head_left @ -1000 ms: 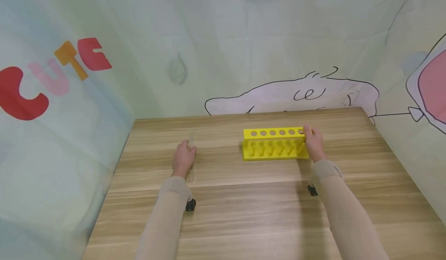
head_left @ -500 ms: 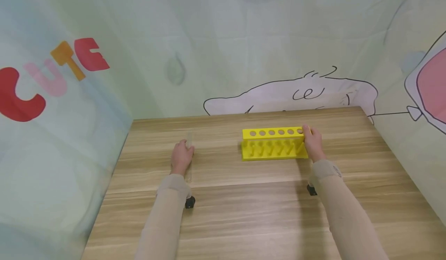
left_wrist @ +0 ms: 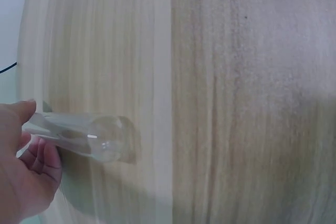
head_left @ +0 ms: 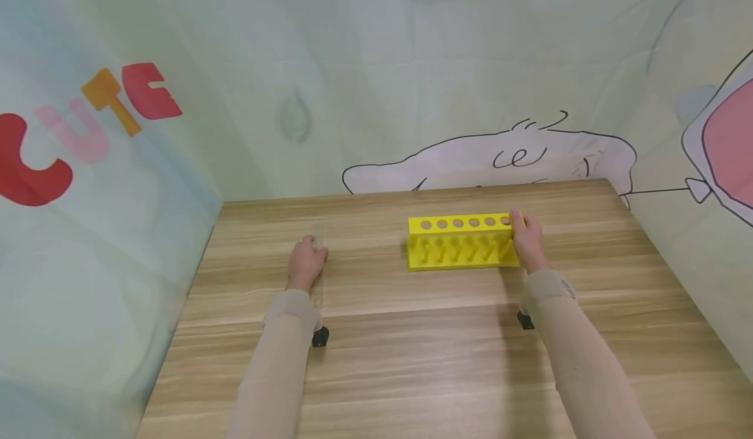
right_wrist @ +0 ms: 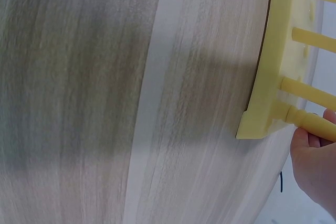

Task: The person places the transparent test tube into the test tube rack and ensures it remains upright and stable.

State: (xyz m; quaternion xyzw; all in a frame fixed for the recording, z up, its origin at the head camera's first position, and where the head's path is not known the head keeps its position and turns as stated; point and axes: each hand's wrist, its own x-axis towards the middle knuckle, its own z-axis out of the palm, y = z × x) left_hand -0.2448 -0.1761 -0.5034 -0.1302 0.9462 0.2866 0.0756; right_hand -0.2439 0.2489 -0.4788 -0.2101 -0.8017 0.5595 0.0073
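Observation:
A clear test tube (left_wrist: 100,137) lies lengthwise along the left part of the table, its near end pointing toward me. My left hand (head_left: 306,262) holds it at the far part, thumb on one side and curled fingers on the other in the left wrist view. To the right stands a yellow test tube rack (head_left: 461,256) with a row of round holes on top and pegs below. My right hand (head_left: 529,243) grips the rack's right end post; the right wrist view shows the fingers round that post (right_wrist: 314,125). No tubes show in the rack's holes.
Both hands work over a wood-grain table (head_left: 412,360). Behind it and at both sides hang printed cloth walls (head_left: 376,86), meeting the table's far edge. A dark wrist camera (head_left: 320,337) sits below the left cuff, and another (head_left: 526,321) below the right cuff.
My left hand has shifted very slightly left with the tube beside its fingers. The rack and right hand look almost unchanged; the whole view has drifted a little.

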